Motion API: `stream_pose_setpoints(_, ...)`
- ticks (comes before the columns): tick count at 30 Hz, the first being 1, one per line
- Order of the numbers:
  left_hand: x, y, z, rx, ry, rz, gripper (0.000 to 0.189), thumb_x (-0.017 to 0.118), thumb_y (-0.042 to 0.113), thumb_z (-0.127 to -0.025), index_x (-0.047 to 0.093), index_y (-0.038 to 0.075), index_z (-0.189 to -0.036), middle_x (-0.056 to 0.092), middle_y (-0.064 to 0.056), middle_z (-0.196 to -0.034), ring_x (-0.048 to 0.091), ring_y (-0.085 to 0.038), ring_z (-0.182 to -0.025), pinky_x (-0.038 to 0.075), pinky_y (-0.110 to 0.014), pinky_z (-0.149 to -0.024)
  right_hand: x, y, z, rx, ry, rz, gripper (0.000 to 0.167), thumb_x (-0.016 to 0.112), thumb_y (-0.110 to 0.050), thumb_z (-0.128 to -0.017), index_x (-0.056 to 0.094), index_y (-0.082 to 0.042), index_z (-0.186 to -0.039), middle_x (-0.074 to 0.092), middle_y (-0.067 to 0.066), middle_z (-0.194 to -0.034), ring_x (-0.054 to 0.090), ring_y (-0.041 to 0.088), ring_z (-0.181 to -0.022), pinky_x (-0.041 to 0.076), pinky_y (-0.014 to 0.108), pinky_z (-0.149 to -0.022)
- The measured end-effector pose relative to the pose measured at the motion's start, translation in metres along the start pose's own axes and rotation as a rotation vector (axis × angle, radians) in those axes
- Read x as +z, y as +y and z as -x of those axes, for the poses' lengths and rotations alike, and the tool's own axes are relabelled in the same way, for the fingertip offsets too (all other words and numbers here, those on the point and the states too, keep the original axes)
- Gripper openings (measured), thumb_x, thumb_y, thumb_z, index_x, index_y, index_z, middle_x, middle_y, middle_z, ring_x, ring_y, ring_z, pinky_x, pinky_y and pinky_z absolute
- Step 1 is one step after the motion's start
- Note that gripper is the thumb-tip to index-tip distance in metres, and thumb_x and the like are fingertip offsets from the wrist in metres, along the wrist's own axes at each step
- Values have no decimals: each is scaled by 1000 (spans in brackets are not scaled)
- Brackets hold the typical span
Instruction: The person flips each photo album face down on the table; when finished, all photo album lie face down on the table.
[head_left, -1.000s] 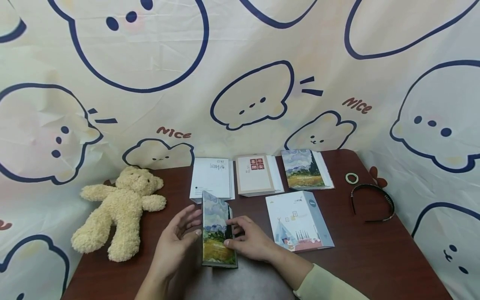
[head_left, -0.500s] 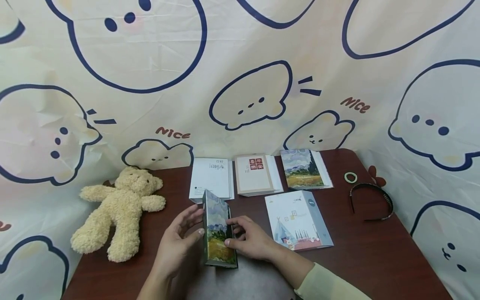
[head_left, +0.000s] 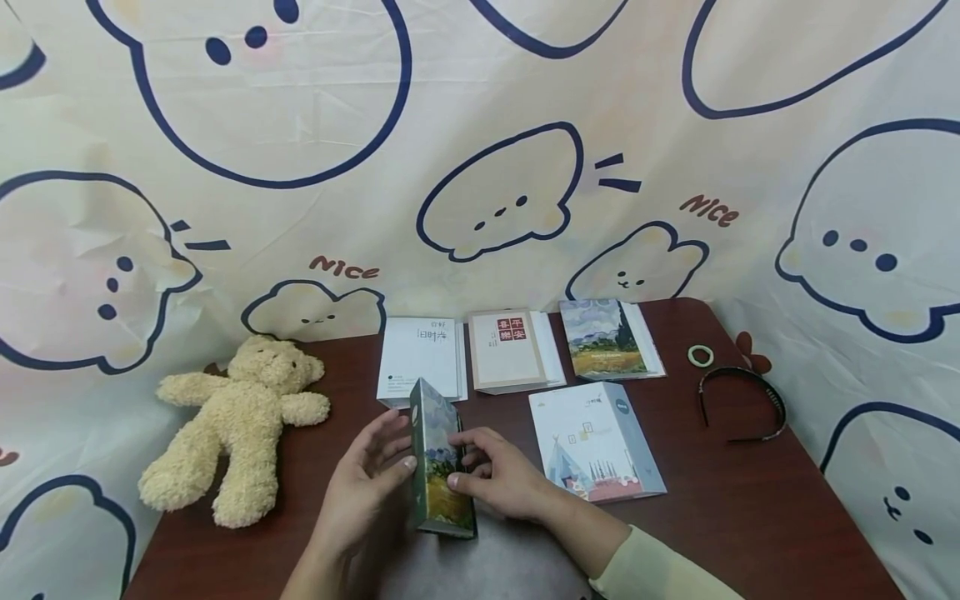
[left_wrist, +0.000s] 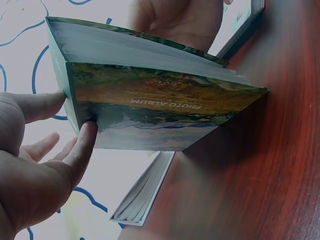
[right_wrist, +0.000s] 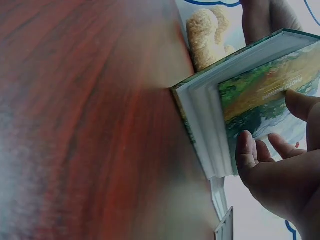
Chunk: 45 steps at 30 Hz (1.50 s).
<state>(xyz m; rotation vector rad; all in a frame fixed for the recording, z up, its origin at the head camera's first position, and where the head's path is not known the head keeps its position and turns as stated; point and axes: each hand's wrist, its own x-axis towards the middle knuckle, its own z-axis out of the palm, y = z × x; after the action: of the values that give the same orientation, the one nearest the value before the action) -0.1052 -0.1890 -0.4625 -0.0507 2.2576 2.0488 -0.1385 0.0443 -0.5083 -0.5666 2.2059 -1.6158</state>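
A photo album (head_left: 444, 479) with a landscape-painting cover stands tilted over the table in front of me, its dark green spine towards the left. My left hand (head_left: 363, 479) is at the spine, fingers fairly straight and spread; in the left wrist view thumb and index finger touch around the spine's edge. My right hand (head_left: 504, 477) holds the album from the right, thumb and bent fingers on the front cover in the right wrist view. White page edges (right_wrist: 202, 117) show between the covers. Some right-hand fingers are partly hidden.
At the back stand a white album (head_left: 417, 354), a beige album (head_left: 507, 354) and another painting album (head_left: 602, 337). A white-and-blue album (head_left: 581, 442) is right of my hands. A teddy bear (head_left: 240, 425) lies left; a green ring (head_left: 691, 356) and black headband (head_left: 780, 400) lie right.
The album has turned slightly so more of its spine shows, and its left side has shifted a little right. My left hand has followed it; my right hand has barely moved.
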Motion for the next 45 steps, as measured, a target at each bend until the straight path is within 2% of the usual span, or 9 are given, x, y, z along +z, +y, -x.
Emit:
stream_pose_setpoints(9, 4, -3, -2, -19, -16, 28, 68, 71, -3, -94, 44, 17, -154, 52, -11, -151, 56, -30, -131, 55, -30, -97, -5, -11, 0, -48, -2, -35, 46, 72, -28, -99, 57, -18, -142, 55, 3, -136, 60, 21, -117, 55, 32, -96)
stream_pose_setpoints(16, 10, -3, -4, -7, -20, 55, 67, 73, -2, -94, 46, 16, -153, 53, -11, -151, 56, -30, -131, 55, -31, -98, -11, -24, 2, -39, -12, -122, 50, 71, -25, -99, 55, -15, -145, 53, 9, -139, 60, 23, -119, 56, 29, -93)
stream_pose_setpoints(22, 16, -1, -5, -6, -21, 54, 66, 74, 0, -94, 47, 13, -152, 52, -12, -151, 55, -32, -131, 55, -30, -97, -15, -29, 3, -63, -9, -168, 52, 71, -21, -99, 54, -11, -147, 52, 10, -141, 59, 27, -121, 56, 28, -93)
stream_pose_setpoints(28, 22, 0, -6, -12, 4, 40, 64, 75, 3, -93, 50, 13, -151, 54, -11, -150, 56, -31, -129, 55, -29, -96, -19, -32, 5, -82, 0, -177, 59, 72, -19, -99, 50, -14, -153, 51, 7, -144, 58, 27, -122, 56, 29, -95)
stream_pose_setpoints(38, 31, -2, -9, -44, -6, 28, 58, 77, 10, -94, 56, 17, -147, 55, -7, -149, 57, -28, -129, 54, -29, -96, -29, -36, 11, -76, 15, -191, 66, 72, -15, -98, 45, -17, -158, 51, 11, -143, 60, 24, -117, 54, 29, -98)
stream_pose_setpoints(45, 41, -4, -9, -55, -5, 25, 56, 78, 13, -94, 58, 17, -146, 60, -11, -142, 58, -29, -129, 55, -30, -94, -36, -32, 16, -76, 6, -191, 69, 70, -15, -99, 41, -25, -161, 51, 11, -144, 60, 26, -117, 55, 30, -96)
